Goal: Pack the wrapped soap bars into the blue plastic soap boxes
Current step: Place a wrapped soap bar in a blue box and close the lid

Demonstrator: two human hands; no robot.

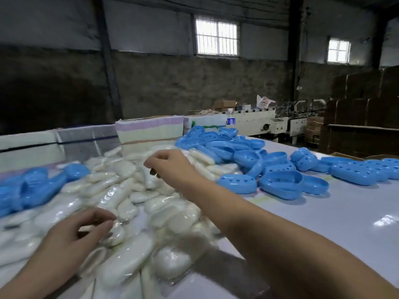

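The wrapped soap bars [121, 203] are lying in a big loose heap across the near-left and centre of the table [336, 216], piled over each other w/ no order. Each one is showing as a pale cream, rounded oblong in clear glossy film that is catching the light. Judging by that: bars are prob. firm and fairly light, stiff enough for a one-hand lift, but the film is looking slick and crinkly, so a pinch on the wrap alone is likely slipping. Best hold is across the short width, thumb on one long edge, fingers on the other.

The left hand [71, 231] is curling down onto the near part of the heap, fingertips [108, 225] touching a bar [115, 234]; fingers are bent round it but not clearly closed, so can't tell if it's actually gripping. The right hand [170, 167] is reaching to the far-centre of the pile, thumb and fingers pinching together at a bar [149, 178] standing up below them; whether it's holding the bar or just the wrap is unclear.

The blue soap boxes [278, 169] are sitting open and scattered to the right and far-right of the heap, perforated shells w/ holes, some nested. More blue box parts [32, 186] are lying at the left edge, blurred. None in view is visibly holding a soap yet.

Beyond the table: cardboard cartons [364, 111] stacked far right, and a water bottle [230, 120].
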